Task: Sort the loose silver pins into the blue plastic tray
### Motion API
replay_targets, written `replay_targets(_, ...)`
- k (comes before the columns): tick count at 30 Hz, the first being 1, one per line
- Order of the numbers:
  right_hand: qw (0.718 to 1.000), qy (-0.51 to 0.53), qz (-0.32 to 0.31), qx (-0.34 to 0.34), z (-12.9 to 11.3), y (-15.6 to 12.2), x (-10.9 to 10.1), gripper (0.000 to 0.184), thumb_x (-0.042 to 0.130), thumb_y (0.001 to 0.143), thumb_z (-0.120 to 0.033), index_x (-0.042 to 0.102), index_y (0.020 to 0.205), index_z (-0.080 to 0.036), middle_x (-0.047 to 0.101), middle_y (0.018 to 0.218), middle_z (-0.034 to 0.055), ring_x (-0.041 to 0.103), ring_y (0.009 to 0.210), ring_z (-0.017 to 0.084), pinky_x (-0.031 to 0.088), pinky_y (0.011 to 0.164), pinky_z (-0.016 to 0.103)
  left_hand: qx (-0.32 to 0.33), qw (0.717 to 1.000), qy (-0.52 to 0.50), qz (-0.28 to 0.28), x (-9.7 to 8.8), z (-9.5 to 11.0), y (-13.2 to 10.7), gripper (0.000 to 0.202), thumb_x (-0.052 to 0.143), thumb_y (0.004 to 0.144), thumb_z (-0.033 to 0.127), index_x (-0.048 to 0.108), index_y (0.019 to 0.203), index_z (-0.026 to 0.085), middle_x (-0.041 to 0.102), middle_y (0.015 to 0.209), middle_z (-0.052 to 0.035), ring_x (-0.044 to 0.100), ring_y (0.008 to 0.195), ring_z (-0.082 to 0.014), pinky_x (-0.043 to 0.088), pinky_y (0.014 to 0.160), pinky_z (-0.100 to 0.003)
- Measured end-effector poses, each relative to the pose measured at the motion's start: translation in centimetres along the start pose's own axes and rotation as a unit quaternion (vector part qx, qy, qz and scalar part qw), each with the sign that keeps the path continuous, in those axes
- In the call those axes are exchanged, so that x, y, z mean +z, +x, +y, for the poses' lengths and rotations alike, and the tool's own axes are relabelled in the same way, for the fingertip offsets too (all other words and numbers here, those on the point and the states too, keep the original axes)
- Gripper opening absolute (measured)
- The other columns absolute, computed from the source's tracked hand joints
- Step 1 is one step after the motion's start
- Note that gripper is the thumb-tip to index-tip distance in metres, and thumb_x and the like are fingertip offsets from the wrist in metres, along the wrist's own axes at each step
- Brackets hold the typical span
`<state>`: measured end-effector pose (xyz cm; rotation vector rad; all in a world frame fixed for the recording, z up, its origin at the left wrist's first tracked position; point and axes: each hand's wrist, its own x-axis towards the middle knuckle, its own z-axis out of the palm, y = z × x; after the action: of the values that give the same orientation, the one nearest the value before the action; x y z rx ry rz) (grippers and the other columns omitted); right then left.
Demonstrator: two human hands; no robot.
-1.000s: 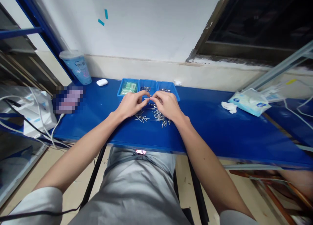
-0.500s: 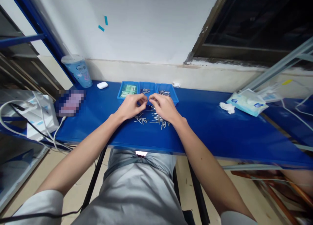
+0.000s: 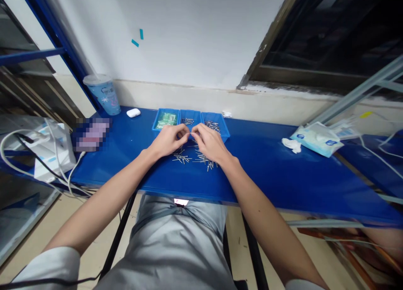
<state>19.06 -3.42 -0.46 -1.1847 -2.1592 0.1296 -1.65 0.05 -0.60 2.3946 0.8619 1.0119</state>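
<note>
My left hand [image 3: 171,139] and my right hand [image 3: 208,143] meet fingertip to fingertip above the bench, both closed in a pinch. A thin pale sliver shows between the fingertips, too small to name. Beneath and beside the hands lie loose thin metal pins that look like blind rivets: a small pile [image 3: 181,158] on the left and a larger pile [image 3: 206,159] on the right, partly hidden by the right hand. Just behind stand three joined blue bins: a left bin [image 3: 154,124] with small green-and-white packets, a middle bin [image 3: 191,114] and a right bin [image 3: 225,131] with metal pins.
The blue bench [image 3: 261,164] runs along the wall. At left are a blue cup [image 3: 105,96], a white earbud case [image 3: 133,113], a blurred pinkish item [image 3: 92,134] and a white power strip [image 3: 52,149] with cables. A tissue pack [image 3: 316,139] and crumpled tissue [image 3: 291,145] lie right.
The view has tilted up slightly, so the bench and bins appear a little lower. Both hands keep their pinch, with the fingertips still together.
</note>
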Motion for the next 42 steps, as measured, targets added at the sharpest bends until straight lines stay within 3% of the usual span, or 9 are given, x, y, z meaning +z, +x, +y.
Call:
replay_targets(4, 1.0, 0.006, 0.009, -0.007, -0.3, 0.0, -0.2, 0.02, 0.042, 0.108, -0.031, 0.06, 0.106, -0.021, 0.069, 0.105, 0.0088, 0.062, 0.09, 0.022, 0.042, 0.078, 0.034, 0.003, 1.0, 0.008, -0.021, -0.1, 0.3, -0.1, 0.024, 0.054, 0.1, 0.035, 0.067, 0.092, 0.017, 0.067, 0.071, 0.0008, 0.056, 0.059, -0.0117, 0.044, 0.063, -0.024)
replay_targets(11, 1.0, -0.013, 0.017, 0.011, 0.4, 0.0, 0.1, 0.034, 0.042, 0.11, -0.039, 0.059, 0.085, -0.023, 0.065, 0.081, 0.003, 0.055, 0.072, 0.019, 0.036, 0.069, 0.033, 0.029, 0.998, 0.046, -0.033, 0.0, 0.5, -0.1, 0.031, 0.047, 0.106, 0.036, 0.067, 0.091, 0.017, 0.063, 0.07, 0.001, 0.054, 0.062, -0.0136, 0.037, 0.064, -0.027)
replay_targets(20, 0.995, 0.034, 0.097, -0.008, 0.0, 0.2, -0.1, 0.015, 0.051, 0.104, -0.026, 0.065, 0.101, -0.025, 0.062, 0.112, 0.0082, 0.063, 0.102, 0.024, 0.051, 0.086, 0.039, 0.006, 1.0, 0.018, 0.007, -0.1, 0.4, -0.2, 0.028, 0.049, 0.106, 0.036, 0.067, 0.095, 0.018, 0.068, 0.071, 0.0004, 0.055, 0.057, -0.0131, 0.041, 0.064, -0.026)
replay_targets(37, 0.976, -0.056, 0.21, -0.002, -0.7, 0.0, -0.6, 0.025, 0.051, 0.106, -0.034, 0.073, 0.096, -0.026, 0.06, 0.102, 0.0098, 0.058, 0.097, 0.026, 0.05, 0.08, 0.042, 0.023, 0.999, 0.018, 0.045, -0.6, 1.2, -0.2, 0.03, 0.048, 0.106, 0.039, 0.069, 0.096, 0.018, 0.069, 0.073, -0.0008, 0.059, 0.065, -0.0152, 0.044, 0.068, -0.028)
replay_targets(42, 0.965, -0.052, 0.255, 0.003, -0.4, -0.1, -1.0, 0.026, 0.048, 0.106, -0.031, 0.073, 0.098, -0.025, 0.058, 0.101, 0.0112, 0.057, 0.101, 0.028, 0.052, 0.086, 0.046, -0.004, 0.997, 0.033, 0.069, -0.7, 0.9, -0.2, 0.031, 0.048, 0.105, 0.038, 0.071, 0.099, 0.018, 0.066, 0.069, 0.0001, 0.056, 0.061, -0.0146, 0.042, 0.065, -0.028)
